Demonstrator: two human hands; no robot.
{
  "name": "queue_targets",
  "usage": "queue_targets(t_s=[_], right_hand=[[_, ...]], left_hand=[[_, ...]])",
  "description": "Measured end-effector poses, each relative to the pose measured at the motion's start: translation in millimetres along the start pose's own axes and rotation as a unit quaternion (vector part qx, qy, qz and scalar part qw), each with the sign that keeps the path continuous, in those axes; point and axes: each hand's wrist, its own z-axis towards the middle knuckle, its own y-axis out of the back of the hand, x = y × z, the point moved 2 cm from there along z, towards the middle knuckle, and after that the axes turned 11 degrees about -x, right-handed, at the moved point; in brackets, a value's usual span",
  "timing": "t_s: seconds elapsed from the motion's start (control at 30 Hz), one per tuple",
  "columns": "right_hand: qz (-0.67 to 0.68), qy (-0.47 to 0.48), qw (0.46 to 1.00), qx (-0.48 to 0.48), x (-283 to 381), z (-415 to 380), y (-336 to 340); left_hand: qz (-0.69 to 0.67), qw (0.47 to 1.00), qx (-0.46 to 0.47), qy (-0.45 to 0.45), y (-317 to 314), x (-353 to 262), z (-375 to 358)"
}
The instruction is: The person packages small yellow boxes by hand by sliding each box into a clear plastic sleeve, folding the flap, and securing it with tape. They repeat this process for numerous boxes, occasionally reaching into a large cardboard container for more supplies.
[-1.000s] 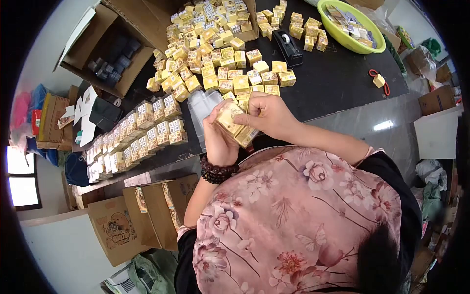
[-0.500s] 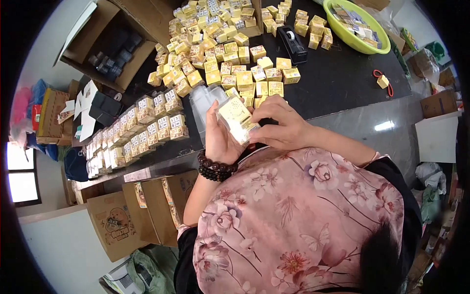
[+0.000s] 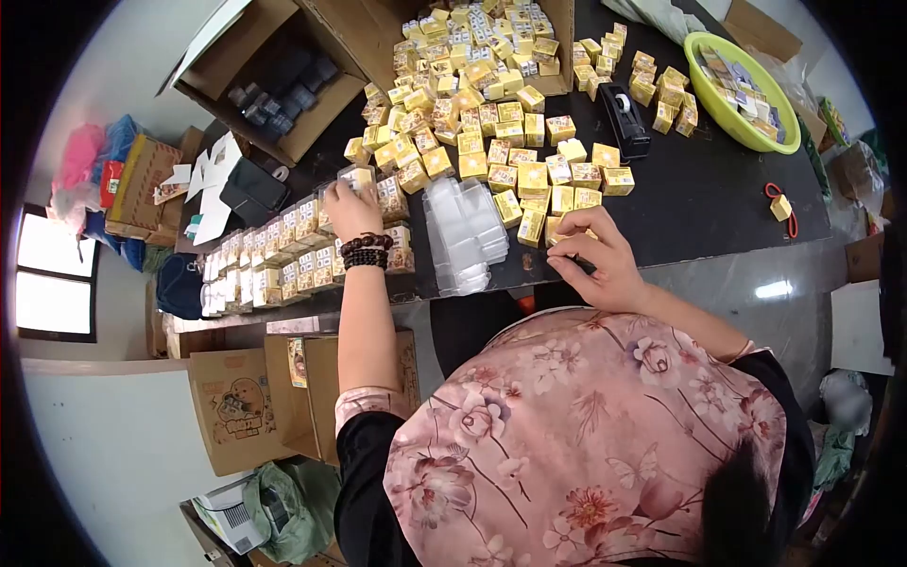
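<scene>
My left hand (image 3: 351,212), with dark bead bracelets on its wrist, grips a small box in a clear plastic case (image 3: 357,178). It is over the back row of packed boxes (image 3: 283,227), at that row's right end. My right hand (image 3: 603,263) is by the table's front edge with its fingers curled in. A bit of yellow shows at its fingertips, but what they hold is mostly hidden. Between the hands lies a fanned stack of flat clear plastic sleeves (image 3: 463,231). Loose yellow boxes (image 3: 532,178) are heaped just beyond my right hand.
A cardboard box (image 3: 564,47) spills small boxes at the back. Another carton (image 3: 326,118) holds dark packs. A tape dispenser (image 3: 627,123), a lime-green basin (image 3: 701,57) and red-handled scissors (image 3: 792,222) are to the right. Open cartons (image 3: 231,406) stand below the table at left.
My hands have parted. My left hand has carried the cased box leftward to the rows, while my right hand has come down by the loose boxes. The view has shifted, uncovering the plastic sleeves.
</scene>
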Motion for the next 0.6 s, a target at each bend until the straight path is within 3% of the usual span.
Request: queue_targets(t_s=[0.13, 0.17, 0.23, 0.4, 0.43, 0.53, 0.6], right_hand=[[-0.008, -0.015, 1.0, 0.008, -6, -3, 3], [-0.01, -0.016, 1.0, 0.008, -7, -4, 4], [-0.003, -0.033, 0.999, 0.012, -9, -4, 3], [0.022, -0.057, 0.998, 0.023, -6, -3, -2], [0.02, -0.057, 0.998, 0.026, -6, -3, -2], [0.014, -0.057, 0.998, 0.023, -4, -1, -1], [-0.014, -0.078, 0.997, 0.002, -8, -6, -4]], left_hand=[[0.102, 0.995, 0.003, -0.015, 1, -20, -6], [0.088, 0.993, -0.045, -0.069, 12, -37, -15], [-0.022, 0.993, -0.03, -0.109, 9, -60, -45], [-0.113, 0.966, 0.202, 0.113, -13, -77, -111], [-0.11, 0.967, 0.197, 0.115, -13, -73, -114], [-0.153, 0.988, 0.007, 0.005, 7, -75, -113], [-0.322, 0.93, 0.073, 0.165, 20, -79, -113]])
